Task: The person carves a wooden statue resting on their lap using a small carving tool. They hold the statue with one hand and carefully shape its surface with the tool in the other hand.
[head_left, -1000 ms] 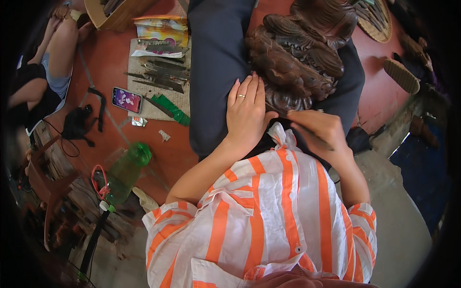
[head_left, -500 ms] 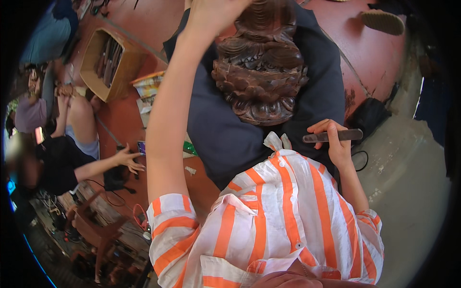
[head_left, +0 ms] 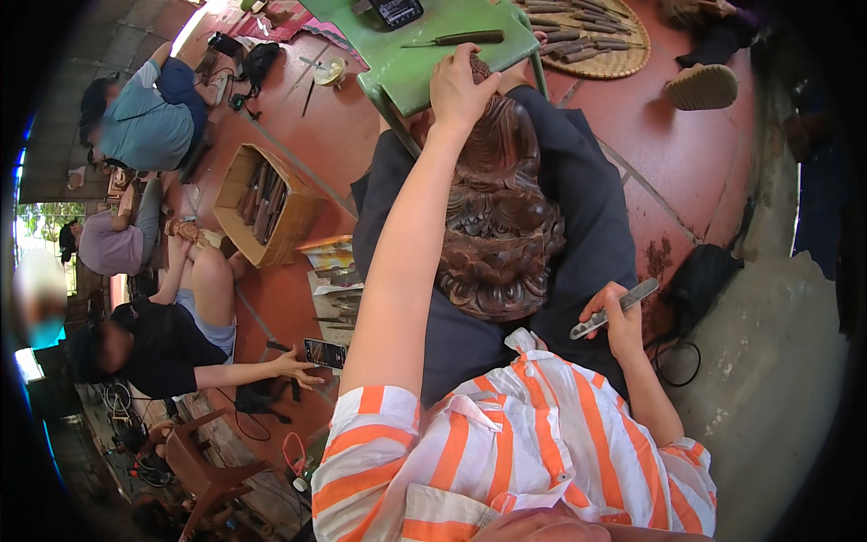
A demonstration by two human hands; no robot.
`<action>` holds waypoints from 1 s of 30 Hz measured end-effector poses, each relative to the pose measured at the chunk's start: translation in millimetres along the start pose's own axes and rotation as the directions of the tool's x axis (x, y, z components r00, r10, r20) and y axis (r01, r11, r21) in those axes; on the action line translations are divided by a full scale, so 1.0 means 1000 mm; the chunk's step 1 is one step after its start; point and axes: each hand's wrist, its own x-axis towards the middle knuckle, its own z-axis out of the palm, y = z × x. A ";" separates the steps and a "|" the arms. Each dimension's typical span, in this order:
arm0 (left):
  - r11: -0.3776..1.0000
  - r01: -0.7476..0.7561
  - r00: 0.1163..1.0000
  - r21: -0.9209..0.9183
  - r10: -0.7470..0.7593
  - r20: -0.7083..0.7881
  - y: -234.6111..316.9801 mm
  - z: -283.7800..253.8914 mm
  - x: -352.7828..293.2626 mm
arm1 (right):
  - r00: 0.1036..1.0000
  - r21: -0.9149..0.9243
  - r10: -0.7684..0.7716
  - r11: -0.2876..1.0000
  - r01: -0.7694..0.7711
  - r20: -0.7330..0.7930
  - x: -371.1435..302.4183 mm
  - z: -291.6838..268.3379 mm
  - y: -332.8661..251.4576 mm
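Observation:
A dark brown carved wooden statue stands between my knees, with a layered, petal-like base towards me and a small bumpy head at its far end. My left hand reaches over to that head, fingers and thumb curled around it. Just beyond the fingertips, a thin knife-like carving tool with a dark handle lies on a green plastic stool. Near my right thigh, my right hand holds a short flat grey metal bar, slanted and apart from the statue; its exact kind is unclear.
A round woven tray of carving tools sits at the far right. On the left are a cardboard box of tools and a co-worker's outstretched hand beside a phone. A sandal sole shows at the right.
The view has shifted, bringing the stool and woven tray into sight. My left hand now shows fully at the statue's head. In my right hand the metal bar has turned from level to slanting.

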 end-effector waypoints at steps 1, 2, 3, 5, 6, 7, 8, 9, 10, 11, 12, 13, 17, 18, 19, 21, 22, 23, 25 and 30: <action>0.999 -0.007 1.000 0.033 0.007 -0.010 0.000 -0.002 0.000 | 1.000 -0.001 0.014 1.000 -0.014 0.007 0.000 0.000 -0.002; 0.998 -0.013 1.000 0.066 0.015 -0.020 0.000 -0.004 -0.001 | 0.999 -0.002 0.029 1.000 -0.029 0.014 0.000 0.001 -0.004; 0.997 -0.007 0.999 0.072 0.010 -0.041 -0.001 -0.007 -0.001 | 0.999 -0.002 0.044 0.999 -0.044 0.020 0.001 0.002 -0.005; 0.997 0.004 0.997 0.078 0.002 -0.080 -0.005 -0.011 -0.003 | 0.996 0.002 -0.073 0.997 0.073 0.060 0.001 0.004 -0.003; 0.995 0.020 0.997 0.093 -0.013 -0.077 -0.008 -0.015 -0.005 | 0.988 0.006 -0.131 0.991 0.131 0.081 0.002 0.006 -0.002; 0.994 0.037 0.997 0.105 -0.030 -0.071 -0.010 -0.018 -0.007 | 0.992 0.041 -0.110 0.993 0.108 0.066 0.001 0.009 -0.005; 0.992 0.054 0.997 0.117 -0.047 -0.067 -0.011 -0.022 -0.008 | 0.995 0.077 -0.089 0.993 0.085 0.054 0.000 0.015 -0.011; 0.986 0.093 0.995 0.140 -0.085 -0.060 -0.012 -0.024 -0.010 | 0.997 0.113 -0.068 0.992 0.063 0.042 0.000 0.017 -0.014; 0.978 0.105 0.992 0.178 -0.092 -0.081 -0.012 -0.028 -0.011 | 0.996 0.099 -0.076 0.992 0.072 0.042 0.000 0.017 -0.013; 0.969 0.119 0.990 0.217 -0.098 -0.103 -0.012 -0.032 -0.013 | 0.995 0.086 -0.085 0.993 0.081 0.043 0.001 0.015 -0.010; 0.958 0.133 0.987 0.255 -0.103 -0.125 -0.012 -0.037 -0.014 | 0.995 0.072 -0.093 0.993 0.090 0.044 0.002 0.015 -0.009; 0.939 0.171 0.982 0.300 -0.136 -0.135 -0.012 -0.040 -0.017 | 0.996 0.076 -0.079 0.994 0.077 0.032 0.000 0.017 -0.016; 0.821 0.325 0.946 0.469 -0.284 -0.158 -0.012 -0.063 -0.026 | 0.990 -0.007 -0.130 0.992 0.130 -0.046 0.005 0.017 -0.022; 0.783 0.358 0.933 0.508 -0.326 -0.156 -0.012 -0.069 -0.026 | 0.982 -0.014 -0.176 0.984 0.175 -0.074 0.007 0.015 -0.022; 0.776 0.336 0.941 0.534 -0.299 -0.157 -0.017 -0.076 -0.027 | 0.985 -0.039 -0.151 0.988 0.148 -0.085 0.011 0.012 -0.025; 0.798 0.305 0.950 0.520 -0.293 -0.107 -0.026 -0.088 -0.035 | 0.985 -0.099 -0.133 0.988 0.123 -0.109 0.014 0.004 -0.027; 0.823 0.298 0.951 0.484 -0.299 -0.077 -0.028 -0.098 -0.037 | 0.981 -0.127 -0.161 0.981 0.146 -0.110 0.018 0.003 -0.027; 0.873 0.330 0.943 0.358 -0.322 -0.083 -0.033 -0.105 -0.042 | 0.982 -0.124 -0.146 0.984 0.132 -0.116 0.021 0.002 -0.027; 0.918 0.356 0.933 0.177 -0.339 -0.118 -0.033 -0.114 -0.048 | 0.984 -0.159 -0.121 0.982 0.100 -0.129 0.027 -0.002 -0.027; 0.915 0.378 0.872 -0.142 -0.403 -0.278 -0.035 -0.109 -0.069 | 0.980 -0.273 -0.048 0.962 -0.007 -0.193 0.022 -0.016 -0.036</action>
